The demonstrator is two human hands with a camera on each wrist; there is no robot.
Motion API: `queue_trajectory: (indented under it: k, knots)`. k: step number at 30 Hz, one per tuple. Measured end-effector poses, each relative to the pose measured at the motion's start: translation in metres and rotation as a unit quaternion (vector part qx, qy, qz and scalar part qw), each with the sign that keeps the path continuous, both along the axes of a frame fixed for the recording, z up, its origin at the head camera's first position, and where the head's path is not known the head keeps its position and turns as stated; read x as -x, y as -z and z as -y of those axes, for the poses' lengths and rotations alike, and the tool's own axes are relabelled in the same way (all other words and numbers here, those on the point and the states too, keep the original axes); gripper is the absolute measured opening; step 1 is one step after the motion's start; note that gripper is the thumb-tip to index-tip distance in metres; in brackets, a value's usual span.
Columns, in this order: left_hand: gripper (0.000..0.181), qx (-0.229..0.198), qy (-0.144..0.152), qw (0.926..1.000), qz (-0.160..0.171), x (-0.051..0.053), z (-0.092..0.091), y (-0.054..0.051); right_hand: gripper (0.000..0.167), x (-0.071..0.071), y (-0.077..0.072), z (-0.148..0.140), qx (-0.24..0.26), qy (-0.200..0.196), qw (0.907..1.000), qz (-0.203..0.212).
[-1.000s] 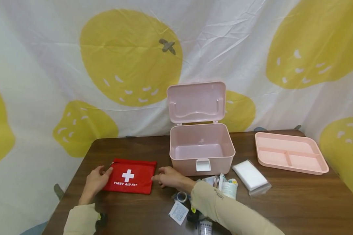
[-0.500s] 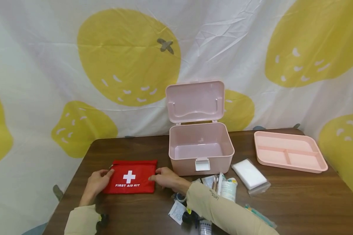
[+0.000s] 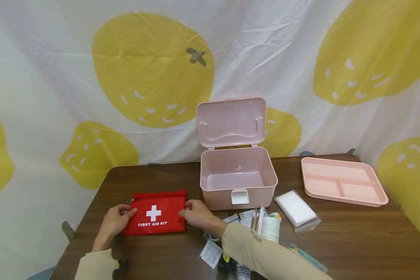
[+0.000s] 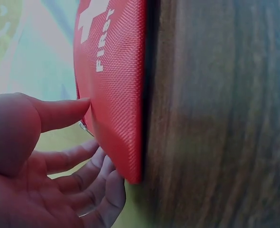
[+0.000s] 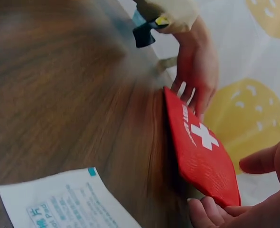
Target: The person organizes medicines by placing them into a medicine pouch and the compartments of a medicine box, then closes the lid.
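A red zip pouch (image 3: 154,214) with a white cross and "FIRST AID KIT" lettering is at the left part of the table, between both hands. At its left edge my left hand (image 3: 114,223) pinches it, the thumb (image 4: 64,114) on the front face and the fingers (image 4: 109,190) at the edge below. My right hand (image 3: 200,214) holds the opposite edge, fingers (image 5: 209,211) curled at the near corner and thumb over the pouch in the head view. A metal zipper pull (image 4: 84,127) shows at the pouch's left corner.
A pink box (image 3: 238,171) stands with its lid raised behind my right arm. A divided pink tray (image 3: 339,178) and a white packet (image 3: 296,210) lie right of it. Small supplies, including a bandage roll (image 3: 270,228) and a printed sachet (image 3: 211,253), lie around my right forearm.
The pouch has shifted slightly toward the person, both hands keeping at its sides. The right thumb now overlaps the pouch's right edge. Box and tray have stayed in place.
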State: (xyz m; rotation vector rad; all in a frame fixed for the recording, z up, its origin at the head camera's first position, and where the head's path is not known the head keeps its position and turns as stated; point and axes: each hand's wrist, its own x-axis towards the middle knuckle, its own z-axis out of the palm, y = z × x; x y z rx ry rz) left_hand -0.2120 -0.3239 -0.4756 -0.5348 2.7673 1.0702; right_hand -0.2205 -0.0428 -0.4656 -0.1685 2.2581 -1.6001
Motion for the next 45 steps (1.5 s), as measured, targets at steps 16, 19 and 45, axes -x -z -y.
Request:
queue_trajectory:
  k: [16,19,45]
  knots:
    - [0.057,-0.073,0.024,0.997,-0.008,-0.015,0.0,-0.01,0.032,-0.025,-0.011,-0.02,0.086,-0.002,0.995,-0.049]
    - [0.058,-0.086,0.034,0.9956,-0.014,-0.018,-0.001,-0.011,0.03,-0.027,-0.01,-0.025,0.086,-0.009,0.9945,-0.059]
    - [0.045,-0.187,0.036,0.9794,-0.066,-0.033,-0.017,-0.02,0.018,-0.027,-0.008,-0.05,0.043,0.008,0.9917,-0.121]
